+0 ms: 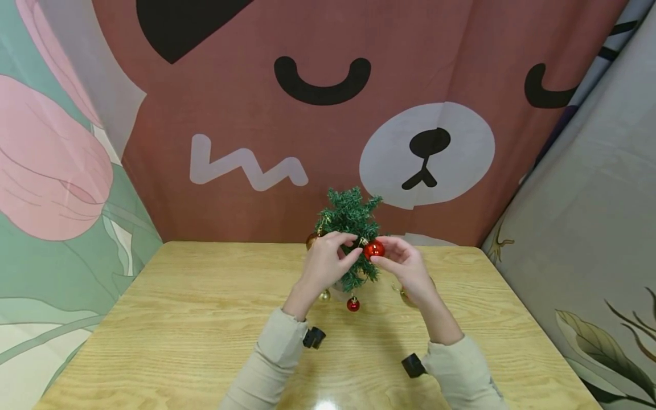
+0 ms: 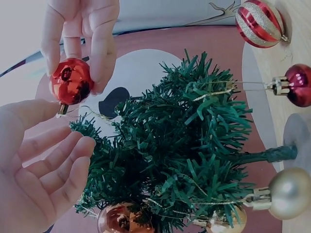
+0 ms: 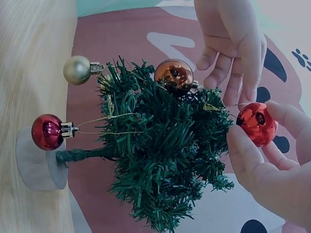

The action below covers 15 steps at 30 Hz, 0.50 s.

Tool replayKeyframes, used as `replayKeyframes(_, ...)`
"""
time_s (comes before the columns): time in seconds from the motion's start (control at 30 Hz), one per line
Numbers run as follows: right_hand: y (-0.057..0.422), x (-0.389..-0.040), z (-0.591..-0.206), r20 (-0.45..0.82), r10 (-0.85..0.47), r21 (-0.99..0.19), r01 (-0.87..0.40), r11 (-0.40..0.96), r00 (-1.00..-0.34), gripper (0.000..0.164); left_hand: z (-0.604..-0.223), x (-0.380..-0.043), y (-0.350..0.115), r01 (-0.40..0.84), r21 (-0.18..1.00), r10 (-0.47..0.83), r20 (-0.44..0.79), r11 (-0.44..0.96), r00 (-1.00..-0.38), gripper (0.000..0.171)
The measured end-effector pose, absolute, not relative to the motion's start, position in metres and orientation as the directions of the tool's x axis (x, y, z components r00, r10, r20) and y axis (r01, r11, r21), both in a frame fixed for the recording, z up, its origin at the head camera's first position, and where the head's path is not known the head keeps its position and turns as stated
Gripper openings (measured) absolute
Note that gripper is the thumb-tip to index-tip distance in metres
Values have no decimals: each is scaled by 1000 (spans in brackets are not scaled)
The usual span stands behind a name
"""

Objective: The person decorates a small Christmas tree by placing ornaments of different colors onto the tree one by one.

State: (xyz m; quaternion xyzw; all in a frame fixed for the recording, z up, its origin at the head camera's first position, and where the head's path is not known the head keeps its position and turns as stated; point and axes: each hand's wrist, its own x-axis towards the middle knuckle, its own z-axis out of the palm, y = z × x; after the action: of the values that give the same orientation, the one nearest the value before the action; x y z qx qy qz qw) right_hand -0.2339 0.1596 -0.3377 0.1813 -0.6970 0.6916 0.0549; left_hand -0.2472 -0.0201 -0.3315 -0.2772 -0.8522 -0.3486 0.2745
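A small green artificial Christmas tree (image 1: 351,213) stands on the table between both hands. My right hand (image 1: 410,270) pinches a shiny red bauble (image 1: 374,250) between thumb and fingers at the tree's upper right. The bauble has a gold cap and a thin gold string, which runs towards the branches. My left hand (image 1: 325,259) is beside that cap, its thumb and fingers loosely bent with a gap between them; whether it touches the string I cannot tell. A dark red bauble (image 3: 47,132), a matte gold bauble (image 3: 77,70) and a copper bauble (image 3: 173,76) hang on the tree.
On the wooden table (image 1: 205,319), a red and silver striped bauble (image 2: 261,23) lies right of the tree. The tree's round pale base (image 3: 41,165) rests on the tabletop. Behind stands a printed bear curtain (image 1: 230,114). Another shiny gold bauble (image 2: 228,221) hangs low.
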Motion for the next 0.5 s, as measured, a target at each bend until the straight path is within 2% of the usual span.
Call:
replayKeyframes(0.23, 161, -235, -340, 320, -205, -948, -312, -68, -925, 40, -331, -246, -19, 653, 485, 296, 622, 583, -725, 23)
replayKeyframes(0.5, 162, -234, -342, 314, -235, -949, -296, -109, -920, 41, -332, -248, -17, 661, 479, 298, 630, 578, -717, 8)
